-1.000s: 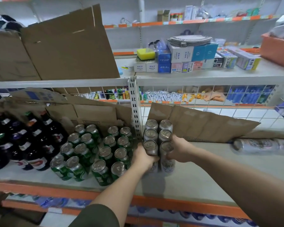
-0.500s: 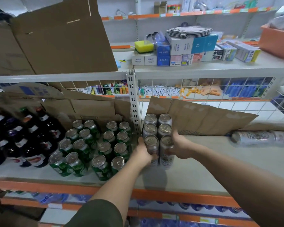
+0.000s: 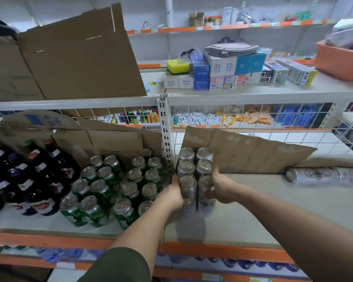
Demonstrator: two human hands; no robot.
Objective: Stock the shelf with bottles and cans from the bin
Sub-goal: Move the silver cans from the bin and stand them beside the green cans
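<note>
A block of several silver cans [image 3: 195, 176] stands in two rows on the white shelf [image 3: 273, 204], just right of the perforated upright post [image 3: 165, 139]. My left hand [image 3: 172, 195] presses on the block's left side at the front can. Against the right side of the front cans lies my right hand [image 3: 222, 186], fingers wrapped round them. Both hands squeeze the block between them. Two silver cans [image 3: 322, 176] lie on their sides at the right of the shelf.
Green cans [image 3: 114, 186] fill the shelf left of the post, with dark bottles [image 3: 22, 180] further left. Flattened cardboard [image 3: 243, 151] leans against the wire back behind the silver cans. Small boxes [image 3: 222, 72] sit on the shelf above. Bottles fill the shelf below.
The silver can block has slid a little further back on the shelf between my hands. My hands stay clamped on its two sides.
</note>
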